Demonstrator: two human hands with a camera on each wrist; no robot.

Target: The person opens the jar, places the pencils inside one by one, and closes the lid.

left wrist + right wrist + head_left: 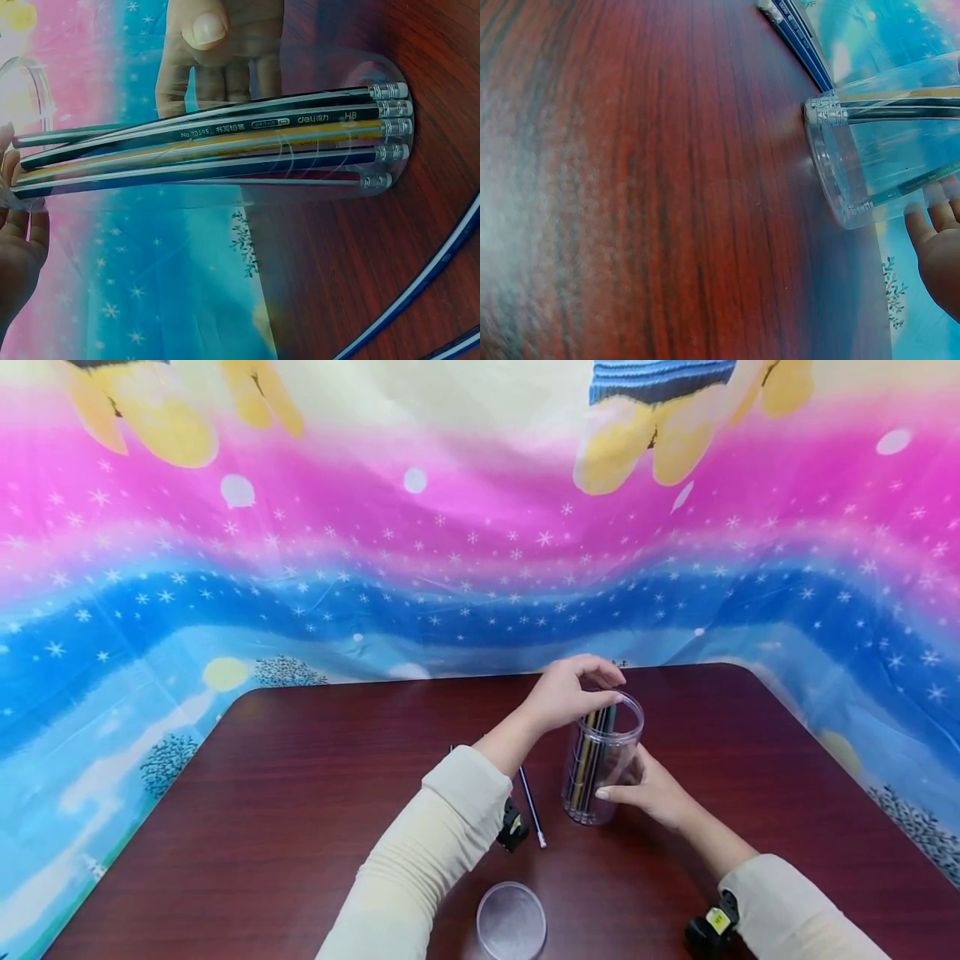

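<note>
The right hand [654, 787] grasps the jar [609, 752], which stands on the table [360, 718] with pencils [582, 772] inside. The left hand [573, 692] is at its mouth; whether its fingers pinch the pencil tips, I cannot tell. Filling seems the step in hand. Loose pencils [532, 804] lie near the jar, so the next move probably calls for fetching those, then the lid [512, 921].

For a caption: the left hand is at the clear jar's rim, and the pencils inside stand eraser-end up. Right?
The left wrist view shows the pencils inside eraser-end down, not up; the left hand is at the jar's rim.
</note>
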